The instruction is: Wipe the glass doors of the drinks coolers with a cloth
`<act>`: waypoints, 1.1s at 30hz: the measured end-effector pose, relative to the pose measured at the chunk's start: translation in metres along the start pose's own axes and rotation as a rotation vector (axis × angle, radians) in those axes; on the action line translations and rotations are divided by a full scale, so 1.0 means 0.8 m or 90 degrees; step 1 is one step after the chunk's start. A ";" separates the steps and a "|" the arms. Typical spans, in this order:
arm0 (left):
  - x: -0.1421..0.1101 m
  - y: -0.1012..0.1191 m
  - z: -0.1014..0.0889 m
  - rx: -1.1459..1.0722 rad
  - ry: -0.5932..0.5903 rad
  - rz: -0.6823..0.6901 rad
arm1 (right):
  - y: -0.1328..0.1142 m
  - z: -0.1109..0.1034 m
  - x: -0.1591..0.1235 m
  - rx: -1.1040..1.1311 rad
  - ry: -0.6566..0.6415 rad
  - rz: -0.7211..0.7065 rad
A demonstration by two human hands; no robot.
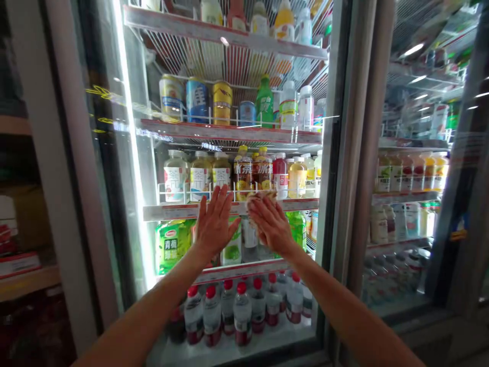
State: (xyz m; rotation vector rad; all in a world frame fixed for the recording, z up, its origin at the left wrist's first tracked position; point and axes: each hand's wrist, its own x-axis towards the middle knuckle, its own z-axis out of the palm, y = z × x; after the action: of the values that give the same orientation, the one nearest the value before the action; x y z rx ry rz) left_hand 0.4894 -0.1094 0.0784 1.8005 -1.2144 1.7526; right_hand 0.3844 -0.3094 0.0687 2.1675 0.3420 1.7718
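Lit drinks cooler, two bare hands at its glass door

Clock centred on view, 12 up. Wire shelves stacked behind the glass, light strip down the side at 10. Second cooler at 3, blurry.

Right hand at 5, back toward camera. Its grip is laid out over a cloth, fingers extended. Cloth at 4, close to centre, between fingers and glass; crumpled edge pokes out past the fingertips. Can't tell if the grip pinches it or just presses.

Left hand at 7. Grip wide open: fingers up toward 12, thumb out toward 1, palm facing the glass, nothing held. Palm contact hidden. Hands near each other, not touching.

Stock behind the glass: cans at 11, green bottle just past 12, yellow-cap bottles at centre, above both hands' fingertips. Green jug at 8, partly behind the left forearm. Red-cap bottles at 6, bottom level.
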 end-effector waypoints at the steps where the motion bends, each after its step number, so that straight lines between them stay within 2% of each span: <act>1: -0.004 -0.009 -0.004 0.007 0.013 -0.021 | 0.010 -0.003 -0.003 -0.014 0.034 0.025; 4: -0.014 -0.035 -0.014 0.037 0.043 -0.091 | 0.054 -0.007 -0.001 -0.085 0.244 0.260; 5: -0.016 -0.041 -0.016 0.042 0.047 -0.105 | 0.058 -0.004 0.005 -0.094 0.285 0.312; 6: -0.018 -0.045 -0.016 0.045 0.048 -0.113 | 0.052 0.001 0.013 -0.087 0.286 0.328; 7: -0.019 -0.046 -0.016 0.046 0.048 -0.113 | 0.037 0.007 0.021 -0.066 0.252 0.306; 8: -0.019 -0.047 -0.016 0.048 0.047 -0.112 | 0.014 0.013 0.029 -0.035 0.196 0.246; 10: -0.020 -0.048 -0.018 0.052 0.043 -0.107 | -0.036 0.021 0.041 0.032 0.079 0.081; 12: -0.023 -0.053 -0.023 0.055 0.037 -0.102 | -0.062 0.019 0.047 0.072 0.055 -0.010; 13: -0.025 -0.056 -0.027 0.058 0.037 -0.105 | -0.060 0.014 0.048 0.079 0.087 0.003; 15: -0.031 -0.065 -0.035 0.069 0.036 -0.116 | -0.023 0.001 0.049 0.058 0.202 0.125; 17: -0.036 -0.073 -0.040 0.084 0.030 -0.125 | 0.035 -0.010 0.051 -0.027 0.318 0.265; 19: -0.039 -0.077 -0.042 0.099 0.020 -0.125 | 0.077 -0.011 0.057 -0.116 0.348 0.306; 20: -0.040 -0.078 -0.041 0.106 0.016 -0.124 | 0.083 -0.007 0.060 -0.108 0.347 0.326; 22: -0.039 -0.077 -0.040 0.115 0.012 -0.124 | 0.059 0.005 0.066 -0.061 0.331 0.298; 24: -0.038 -0.076 -0.041 0.115 0.008 -0.122 | 0.004 0.019 0.067 0.017 0.278 0.192; 26: -0.040 -0.079 -0.046 0.109 0.007 -0.118 | -0.046 0.029 0.064 0.073 0.154 0.032; 28: -0.044 -0.089 -0.051 0.108 0.017 -0.130 | -0.060 0.031 0.064 0.052 0.060 -0.040; 29: -0.048 -0.095 -0.053 0.110 0.024 -0.142 | -0.052 0.029 0.067 0.015 0.058 -0.018; 30: -0.051 -0.102 -0.055 0.112 0.027 -0.155 | -0.037 0.025 0.072 -0.030 0.095 0.044; 33: -0.054 -0.116 -0.060 0.096 0.026 -0.175 | 0.003 0.013 0.094 -0.087 0.288 0.263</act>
State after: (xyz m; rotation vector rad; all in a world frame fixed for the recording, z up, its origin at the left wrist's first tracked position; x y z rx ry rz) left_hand 0.5349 -0.0060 0.0750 1.9012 -0.7929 1.7488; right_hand 0.4096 -0.2841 0.1361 1.8176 -0.1421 2.4330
